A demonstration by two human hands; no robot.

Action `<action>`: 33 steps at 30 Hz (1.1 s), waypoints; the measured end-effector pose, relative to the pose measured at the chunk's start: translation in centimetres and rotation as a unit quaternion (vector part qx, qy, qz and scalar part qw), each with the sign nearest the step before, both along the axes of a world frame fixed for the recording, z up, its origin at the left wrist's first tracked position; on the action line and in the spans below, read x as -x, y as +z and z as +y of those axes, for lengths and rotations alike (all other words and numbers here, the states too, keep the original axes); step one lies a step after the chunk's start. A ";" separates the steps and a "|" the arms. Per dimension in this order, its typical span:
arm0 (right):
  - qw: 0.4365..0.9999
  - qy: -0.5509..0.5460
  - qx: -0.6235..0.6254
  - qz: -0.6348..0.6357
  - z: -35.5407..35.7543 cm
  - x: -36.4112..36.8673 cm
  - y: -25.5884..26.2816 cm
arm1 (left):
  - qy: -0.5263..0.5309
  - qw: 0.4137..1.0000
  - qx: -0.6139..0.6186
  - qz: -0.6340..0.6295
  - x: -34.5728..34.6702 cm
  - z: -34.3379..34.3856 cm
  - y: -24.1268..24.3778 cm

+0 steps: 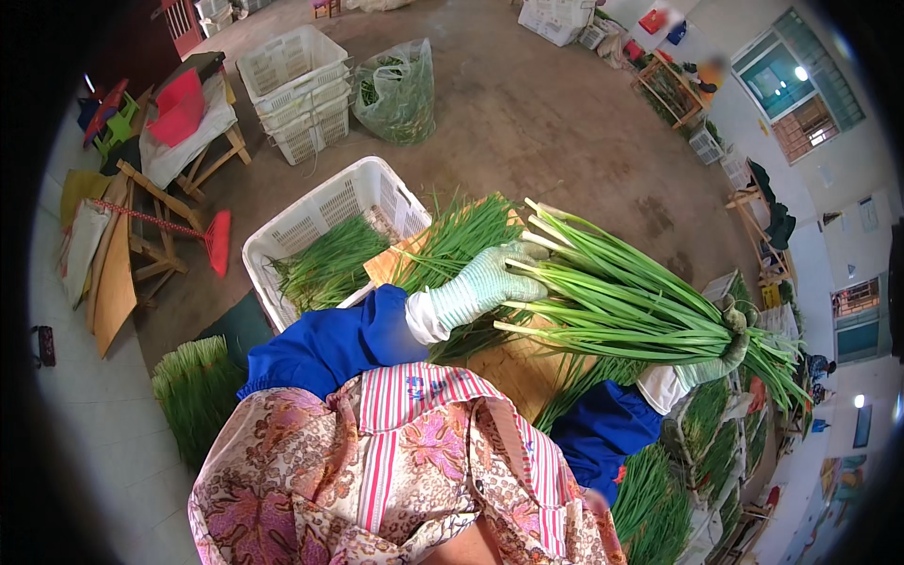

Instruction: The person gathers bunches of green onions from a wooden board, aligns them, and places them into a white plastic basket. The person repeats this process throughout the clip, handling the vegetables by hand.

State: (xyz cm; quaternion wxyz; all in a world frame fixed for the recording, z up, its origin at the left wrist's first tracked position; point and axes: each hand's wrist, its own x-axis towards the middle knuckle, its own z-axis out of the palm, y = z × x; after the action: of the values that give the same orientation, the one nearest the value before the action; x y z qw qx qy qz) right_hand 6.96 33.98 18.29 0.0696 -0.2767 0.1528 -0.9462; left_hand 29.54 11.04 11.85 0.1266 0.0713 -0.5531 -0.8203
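Both hands wear pale striped work gloves under blue sleeves. My left hand [498, 279] is at the pale stem ends of a bunch of long green leafy stalks [621, 289], its fingers partly behind the stems. Around the leaves at the bunch's far right, my right hand [731, 346] is closed. The leaf tips spill past it to the right. Under the hands is a wooden board [522, 367] with more thin green stalks [466, 233] lying across it. A white plastic crate [265, 244] at the left holds finer green stalks [332, 261].
Stacked white crates [300, 85] and a clear plastic bag of greens [399, 99] stand beyond. At left are a red broom [219, 244], a pink tub [176, 109] and upright bundled greens [198, 395]. More greens [650, 508] lie at lower right.
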 end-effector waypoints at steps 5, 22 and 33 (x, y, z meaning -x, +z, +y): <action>0.989 -0.139 -0.055 -0.015 2.1 1.4 -0.9 | 0.031 0.997 -0.064 0.045 0.8 -1.0 -0.6; 0.949 -0.268 -0.032 -0.160 8.0 2.2 -3.5 | -0.102 0.905 0.407 -0.068 10.4 -3.6 -2.9; 0.974 -0.205 -0.018 -0.092 8.4 3.5 -5.4 | -0.097 0.991 -0.051 -0.075 8.5 0.0 -2.5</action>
State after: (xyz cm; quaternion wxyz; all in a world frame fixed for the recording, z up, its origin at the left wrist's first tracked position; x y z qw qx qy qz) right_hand 3.48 42.43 12.86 -0.1069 -0.1498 0.2161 -0.9589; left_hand 21.00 11.02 9.37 0.0009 0.0856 -0.5227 -0.8482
